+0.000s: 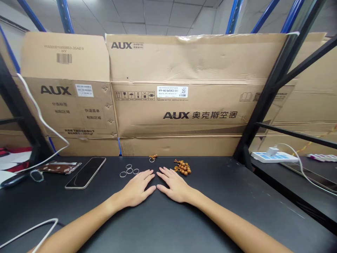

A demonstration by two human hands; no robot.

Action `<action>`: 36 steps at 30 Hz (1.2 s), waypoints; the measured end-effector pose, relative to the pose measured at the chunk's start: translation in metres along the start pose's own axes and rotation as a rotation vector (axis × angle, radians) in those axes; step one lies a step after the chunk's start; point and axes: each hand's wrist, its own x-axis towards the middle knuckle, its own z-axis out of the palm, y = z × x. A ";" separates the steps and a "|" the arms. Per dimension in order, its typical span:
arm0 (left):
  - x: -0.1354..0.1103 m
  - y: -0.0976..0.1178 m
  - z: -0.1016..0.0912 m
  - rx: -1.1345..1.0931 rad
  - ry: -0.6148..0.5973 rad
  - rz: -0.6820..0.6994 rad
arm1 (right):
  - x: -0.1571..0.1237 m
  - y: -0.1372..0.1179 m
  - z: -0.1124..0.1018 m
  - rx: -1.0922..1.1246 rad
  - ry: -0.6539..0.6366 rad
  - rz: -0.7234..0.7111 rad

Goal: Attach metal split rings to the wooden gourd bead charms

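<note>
Overall, a black tabletop (118,232) spreads beneath the left hand (137,188) and right hand (177,187), palms down, fingers extended and released. Brown beaded charms (184,168) cluster just beside the right fingers; four metal rings (129,168) lie near the left; a ringed charm (154,156) sits between, farther back.

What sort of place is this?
Probably an indoor workbench area, perhaps in a workshop or storeroom: black tabletop, AUX air-conditioner cardboard standing along its back edge, and blue metal posts rising behind.
</note>
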 end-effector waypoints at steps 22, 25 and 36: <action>-0.001 0.001 0.007 0.086 0.134 -0.087 | -0.003 -0.013 0.010 -0.246 0.306 0.118; -0.001 0.000 0.010 0.118 0.155 -0.160 | -0.003 -0.013 0.009 -0.226 0.325 0.055; 0.000 0.006 0.002 0.042 0.108 -0.091 | -0.003 -0.008 0.009 -0.198 0.295 0.145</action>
